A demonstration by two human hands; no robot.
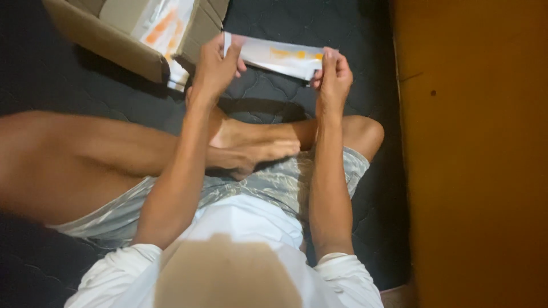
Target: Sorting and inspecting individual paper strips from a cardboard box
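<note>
The person wears a white short-sleeved shirt (240, 228) whose sleeves end above the elbows and grey shorts (274, 182) with a pale marbled pattern, with forearms, legs and feet left bare, no watch or rings showing.

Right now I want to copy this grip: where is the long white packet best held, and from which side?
By its two short ends, one hand from each side. The white packet is long, flat and thin, held level above the dark mattress. The left hand pinches its left end, the right hand its right end, leaving the middle free.
</note>
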